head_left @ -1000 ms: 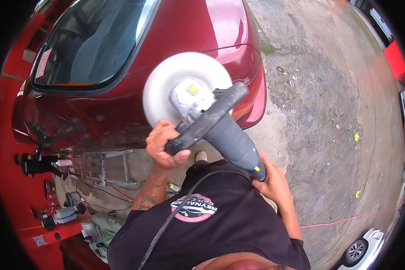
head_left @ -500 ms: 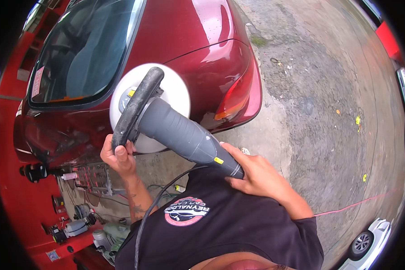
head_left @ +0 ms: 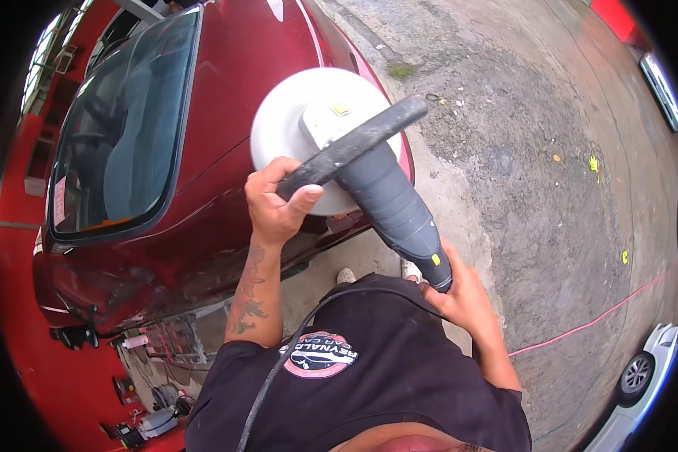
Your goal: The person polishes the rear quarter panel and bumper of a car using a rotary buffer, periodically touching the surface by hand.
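Note:
A dark grey car polisher (head_left: 390,197) with a broad white round pad (head_left: 279,124) is held over the rear corner of a glossy dark red car (head_left: 226,128). The pad looks smeared by spin and covers most of the tail light area; whether it touches the paint I cannot tell. My left hand (head_left: 275,203) is closed round the near end of the black bar handle (head_left: 354,143). Around the rear end of the polisher's body my right hand (head_left: 463,295) is wrapped. A black power cord (head_left: 297,331) runs from the polisher across my shirt.
The car's window (head_left: 128,128) lies at the left. Grey concrete floor (head_left: 520,196) stretches right, with a pink line (head_left: 572,328) across it. A white car (head_left: 640,384) stands at the lower right. Tools and machines (head_left: 154,422) lie by the red wall (head_left: 22,331).
The polisher and both hands have moved right across the car's rear corner. Its bar handle has turned clockwise, and the view has shifted. Both hands keep their hold.

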Available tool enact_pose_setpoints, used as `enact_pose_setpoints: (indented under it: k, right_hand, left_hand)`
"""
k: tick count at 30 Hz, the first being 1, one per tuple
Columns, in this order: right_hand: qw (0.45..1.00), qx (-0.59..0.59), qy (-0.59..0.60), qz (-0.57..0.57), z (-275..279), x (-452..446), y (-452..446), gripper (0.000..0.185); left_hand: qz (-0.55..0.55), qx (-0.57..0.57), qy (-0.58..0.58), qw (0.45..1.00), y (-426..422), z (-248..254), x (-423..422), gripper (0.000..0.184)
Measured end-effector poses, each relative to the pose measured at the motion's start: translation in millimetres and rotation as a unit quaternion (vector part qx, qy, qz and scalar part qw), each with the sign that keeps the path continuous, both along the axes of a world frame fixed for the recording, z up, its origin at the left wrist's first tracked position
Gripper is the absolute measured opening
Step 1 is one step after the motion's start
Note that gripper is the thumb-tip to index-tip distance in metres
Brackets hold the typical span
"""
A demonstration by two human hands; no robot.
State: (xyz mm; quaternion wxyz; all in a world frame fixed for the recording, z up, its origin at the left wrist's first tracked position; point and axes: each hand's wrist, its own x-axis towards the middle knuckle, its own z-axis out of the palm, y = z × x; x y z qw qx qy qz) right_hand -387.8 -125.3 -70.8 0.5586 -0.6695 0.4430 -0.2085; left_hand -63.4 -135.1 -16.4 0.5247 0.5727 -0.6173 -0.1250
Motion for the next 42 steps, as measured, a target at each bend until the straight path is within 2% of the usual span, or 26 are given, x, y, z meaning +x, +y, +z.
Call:
enact_pose_setpoints:
  k: [2, 3, 5, 9, 13, 15, 19, 21, 24, 28, 33, 36, 37, 40, 42]
  right_hand:
    - [1.000, 0.003, 0.013, -0.021, -19.2, -4.5, 0.6, 0.075]
    - [0.999, 0.005, 0.018, -0.030, -29.9, -6.0, 1.6, 0.073]
    - [0.999, 0.034, 0.025, -0.035, -52.3, -6.5, 4.9, 0.067]
    - [0.998, 0.050, 0.031, -0.026, -103.1, -8.9, 14.5, 0.054]
    - [0.992, 0.120, -0.010, 0.045, -118.5, -16.7, 8.2, 0.049]
    - [0.986, 0.139, -0.016, 0.092, -134.3, -22.5, 7.9, 0.049]
    - [0.986, 0.130, -0.029, 0.100, -141.1, -26.8, 12.4, 0.047]
    - [0.984, 0.139, -0.080, 0.076, -147.4, -25.7, 12.8, 0.044]
    - [0.980, 0.180, -0.076, 0.045, -138.9, -27.3, 1.8, 0.040]
    - [0.982, 0.179, -0.030, 0.043, -147.2, -38.6, -27.2, 0.034]
    - [0.978, 0.206, -0.012, 0.023, -144.3, -48.0, -79.3, 0.028]
    - [0.975, 0.216, -0.047, 0.001, -143.1, -47.0, -101.3, 0.028]
    - [0.975, 0.216, -0.042, -0.004, -142.4, -48.2, -101.9, 0.028]
    - [0.974, 0.222, -0.039, -0.002, -154.2, -46.8, -98.5, 0.026]
    - [0.977, 0.212, -0.023, -0.001, -163.5, -49.8, -81.9, 0.024]
  left_hand:
    - [-0.010, 0.023, -0.050, 0.998, -6.7, -5.7, -13.7, 0.049]
    - [-0.023, 0.015, -0.085, 0.996, -6.9, -11.6, -19.2, 0.061]
    - [-0.042, -0.016, -0.135, 0.990, -1.7, -17.6, -27.2, 0.058]
    - [-0.056, -0.004, -0.196, 0.979, 29.8, -28.7, -36.2, 0.057]
    - [-0.053, 0.032, -0.229, 0.971, 68.7, -36.5, -50.7, 0.056]
    - [-0.033, 0.056, -0.235, 0.970, 81.3, -32.6, -63.0, 0.045]
    - [-0.031, 0.058, -0.243, 0.968, 82.0, -31.7, -74.2, 0.046]
    - [-0.040, 0.059, -0.248, 0.966, 71.2, -29.3, -78.2, 0.046]
    - [-0.048, 0.050, -0.260, 0.963, 43.7, -29.7, -83.7, 0.047]
    - [-0.061, 0.062, -0.269, 0.959, -0.4, -26.1, -94.2, 0.045]
    - [-0.008, 0.063, -0.283, 0.957, -73.8, -33.7, -107.1, 0.044]
    - [-0.002, 0.114, -0.229, 0.967, -106.8, -31.8, -111.0, 0.045]
    - [0.003, 0.152, -0.204, 0.967, -108.8, -30.0, -112.7, 0.046]
    - [0.004, 0.128, -0.224, 0.966, -101.8, -38.7, -112.7, 0.055]
    - [0.004, 0.071, -0.239, 0.969, -88.6, -54.8, -114.9, 0.054]
